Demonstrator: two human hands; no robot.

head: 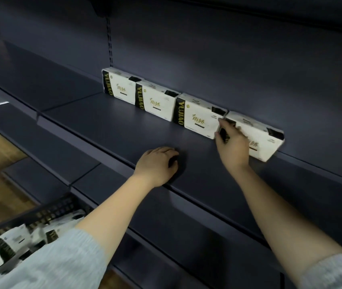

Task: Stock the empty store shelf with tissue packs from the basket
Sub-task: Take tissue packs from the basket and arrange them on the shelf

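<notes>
- Four tissue packs stand upright in a row along the back edge of the shelf (107, 130), against the rear panel, each touching or nearly touching its neighbour.
- The fourth pack (257, 138), at the right end of the row, is the one in hand; its print is blurred, and it seems tilted slightly off the line of the others.
- The right hand (231, 147) holds this pack at its left end, fingers curled over the top and front face next to the third pack (199, 116); the thumb is hidden, so how tight the hold is I cannot tell.
- The right arm reaches forward and up from the lower right, nearly straight, wrist raised above the shelf.
- The left hand (157, 163) rests palm down on the shelf near its front edge, fingers loosely bent and holding nothing; it looks like a brace.
- More packs lie jumbled in the black basket (47, 211) at lower left, below the shelf and partly behind the left sleeve.
- Judging by looks, a pack is light and soft: film-wrapped paper that gives under pressure and may slide in the fingers.
- A hold spanning the narrow top, thumb on one broad face and fingers on the other, should carry it without crushing; a corner pinch would probably dent it.
- Most of the shelf is bare, so the task is at an early stage.
</notes>
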